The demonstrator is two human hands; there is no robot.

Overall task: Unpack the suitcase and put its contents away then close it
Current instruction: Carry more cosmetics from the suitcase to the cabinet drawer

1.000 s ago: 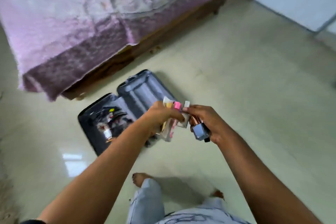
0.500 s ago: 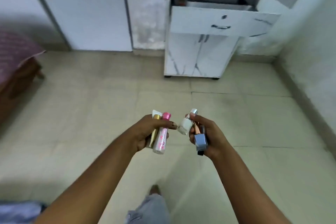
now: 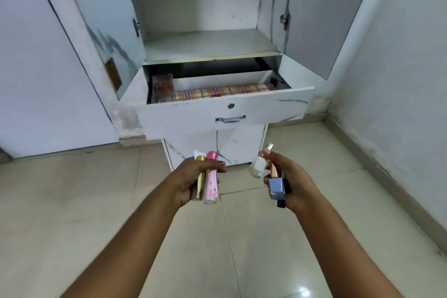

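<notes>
Drawer [image 3: 225, 109] depths dark, contents partly hidden.

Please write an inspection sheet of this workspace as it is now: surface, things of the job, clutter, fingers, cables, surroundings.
Surface: pale tiled floor; no table seen.
Job's things: pink-capped bottle and gold tube in the left hand; white bottle, blue box and rose-gold item in the right hand. Suitcase not in view.
Clutter: open drawer holds a checked liner and a reddish clear box.
Fingers: both hands' fingers curl round their items.
Cables: nothing seen.
Surroundings: white cabinet, bare shelf above the drawer, both doors open; white walls either side.
</notes>
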